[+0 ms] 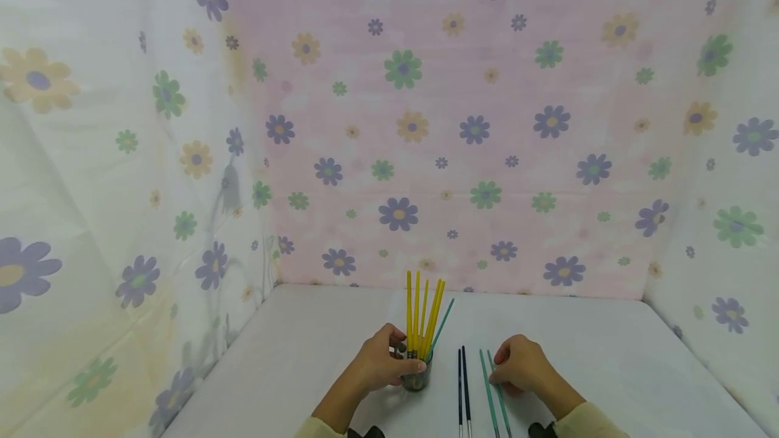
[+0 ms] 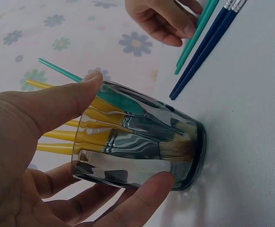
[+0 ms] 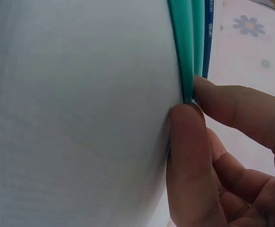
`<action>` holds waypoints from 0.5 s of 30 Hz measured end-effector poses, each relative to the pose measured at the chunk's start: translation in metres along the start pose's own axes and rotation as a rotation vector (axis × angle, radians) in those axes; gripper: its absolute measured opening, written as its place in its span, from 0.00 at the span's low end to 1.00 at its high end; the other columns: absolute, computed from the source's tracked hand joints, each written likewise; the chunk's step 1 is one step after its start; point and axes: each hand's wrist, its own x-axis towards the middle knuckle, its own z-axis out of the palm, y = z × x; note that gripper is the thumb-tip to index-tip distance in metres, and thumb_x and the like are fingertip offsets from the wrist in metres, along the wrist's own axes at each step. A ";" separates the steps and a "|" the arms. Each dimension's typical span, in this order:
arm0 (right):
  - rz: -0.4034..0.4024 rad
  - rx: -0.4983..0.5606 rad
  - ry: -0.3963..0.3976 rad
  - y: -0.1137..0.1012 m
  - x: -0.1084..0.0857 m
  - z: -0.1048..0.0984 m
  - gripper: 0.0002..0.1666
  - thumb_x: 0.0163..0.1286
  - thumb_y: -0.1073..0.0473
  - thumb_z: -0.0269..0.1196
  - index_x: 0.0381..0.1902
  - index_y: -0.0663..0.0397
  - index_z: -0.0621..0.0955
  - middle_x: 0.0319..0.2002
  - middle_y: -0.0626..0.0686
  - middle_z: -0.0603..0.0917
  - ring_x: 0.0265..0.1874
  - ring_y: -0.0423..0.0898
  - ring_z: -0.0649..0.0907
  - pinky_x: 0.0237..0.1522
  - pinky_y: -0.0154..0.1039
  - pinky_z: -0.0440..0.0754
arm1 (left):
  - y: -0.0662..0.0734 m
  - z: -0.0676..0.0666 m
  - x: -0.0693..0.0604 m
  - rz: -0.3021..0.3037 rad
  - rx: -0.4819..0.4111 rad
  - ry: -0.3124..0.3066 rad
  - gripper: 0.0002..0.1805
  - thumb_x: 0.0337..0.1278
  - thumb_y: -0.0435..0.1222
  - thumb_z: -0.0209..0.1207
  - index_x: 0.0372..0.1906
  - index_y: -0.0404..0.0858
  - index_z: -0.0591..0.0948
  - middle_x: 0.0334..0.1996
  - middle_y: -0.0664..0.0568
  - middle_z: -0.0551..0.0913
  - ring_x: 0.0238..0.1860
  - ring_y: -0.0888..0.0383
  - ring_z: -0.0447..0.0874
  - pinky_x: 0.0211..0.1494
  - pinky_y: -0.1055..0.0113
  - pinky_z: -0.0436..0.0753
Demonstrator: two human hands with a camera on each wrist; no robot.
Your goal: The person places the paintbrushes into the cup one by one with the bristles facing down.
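My left hand (image 1: pixel 379 361) grips a clear glass cup (image 2: pixel 204 142), thumb on one side and fingers on the other. Inside it stand several yellow-handled paintbrushes (image 1: pixel 416 309), bristles down, with a green-handled paintbrush (image 1: pixel 446 317) leaning right. My right hand (image 1: pixel 522 365) is at the right-hand one of two green paintbrushes lying on the table. In the right wrist view, thumb and forefinger pinch the end of that green paintbrush (image 3: pixel 181 42). The other green paintbrush (image 1: pixel 488 384) lies just left of it. The lower ends of both are out of the head view.
Two navy-handled paintbrushes (image 1: pixel 466 384) lie side by side between the cup and the green ones. Everything is on a white-covered table (image 1: pixel 584 336). Flower-printed cloth (image 1: pixel 450 100) hangs behind it and along both sides.
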 end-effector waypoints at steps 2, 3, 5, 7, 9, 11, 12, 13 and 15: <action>0.018 -0.008 -0.011 -0.002 0.000 0.000 0.18 0.47 0.68 0.79 0.31 0.58 0.81 0.28 0.55 0.81 0.22 0.46 0.84 0.22 0.35 0.84 | -0.001 0.000 0.000 -0.008 0.004 0.002 0.40 0.43 0.51 0.81 0.57 0.39 0.73 0.52 0.44 0.81 0.38 0.53 0.85 0.35 0.59 0.89; 0.026 -0.010 -0.017 -0.002 0.000 0.000 0.17 0.48 0.69 0.78 0.32 0.59 0.80 0.29 0.55 0.81 0.22 0.46 0.84 0.22 0.35 0.84 | -0.002 0.000 0.001 -0.012 0.004 0.003 0.40 0.43 0.51 0.81 0.57 0.39 0.73 0.52 0.44 0.81 0.38 0.53 0.85 0.35 0.59 0.89; 0.031 -0.009 -0.018 -0.003 0.000 0.000 0.17 0.47 0.70 0.76 0.32 0.59 0.80 0.29 0.55 0.81 0.22 0.47 0.84 0.22 0.36 0.84 | -0.003 -0.001 0.000 -0.020 0.004 0.006 0.40 0.43 0.51 0.81 0.57 0.39 0.73 0.52 0.44 0.81 0.38 0.53 0.85 0.35 0.59 0.89; 0.028 -0.005 -0.015 -0.004 0.000 0.000 0.17 0.47 0.71 0.75 0.33 0.60 0.80 0.28 0.55 0.82 0.21 0.47 0.84 0.21 0.36 0.84 | -0.003 -0.001 0.000 -0.025 0.003 0.007 0.40 0.43 0.51 0.81 0.57 0.39 0.73 0.51 0.44 0.81 0.37 0.53 0.85 0.35 0.59 0.89; 0.023 -0.003 -0.008 -0.004 -0.001 0.001 0.17 0.47 0.72 0.74 0.33 0.60 0.79 0.27 0.55 0.82 0.20 0.47 0.84 0.21 0.37 0.84 | -0.003 -0.001 0.000 -0.024 0.005 0.007 0.40 0.43 0.50 0.81 0.57 0.39 0.73 0.51 0.45 0.81 0.37 0.53 0.85 0.35 0.59 0.89; 0.017 -0.001 -0.004 -0.003 -0.001 0.001 0.17 0.47 0.72 0.73 0.34 0.61 0.79 0.27 0.55 0.82 0.20 0.47 0.84 0.21 0.37 0.85 | -0.002 -0.001 0.000 -0.018 0.004 0.006 0.40 0.43 0.50 0.81 0.57 0.38 0.73 0.50 0.45 0.81 0.38 0.53 0.85 0.35 0.59 0.89; 0.018 0.001 -0.001 -0.003 -0.001 0.000 0.17 0.47 0.71 0.73 0.35 0.61 0.79 0.27 0.55 0.81 0.20 0.47 0.84 0.21 0.37 0.85 | -0.001 -0.001 0.000 -0.013 0.005 0.006 0.40 0.43 0.50 0.81 0.57 0.38 0.73 0.50 0.45 0.81 0.38 0.53 0.85 0.34 0.59 0.89; 0.021 0.003 0.001 -0.002 -0.001 0.000 0.17 0.48 0.71 0.73 0.35 0.62 0.79 0.28 0.56 0.81 0.20 0.47 0.84 0.21 0.37 0.85 | 0.000 -0.001 0.001 -0.009 0.005 0.005 0.40 0.43 0.50 0.81 0.57 0.38 0.73 0.50 0.45 0.81 0.39 0.53 0.84 0.34 0.60 0.89; 0.030 0.014 0.002 -0.001 0.000 -0.002 0.17 0.48 0.71 0.73 0.36 0.63 0.79 0.29 0.56 0.81 0.21 0.47 0.85 0.22 0.38 0.85 | 0.001 -0.001 0.002 0.001 0.007 0.002 0.40 0.43 0.50 0.81 0.57 0.38 0.73 0.50 0.45 0.81 0.39 0.53 0.85 0.34 0.60 0.89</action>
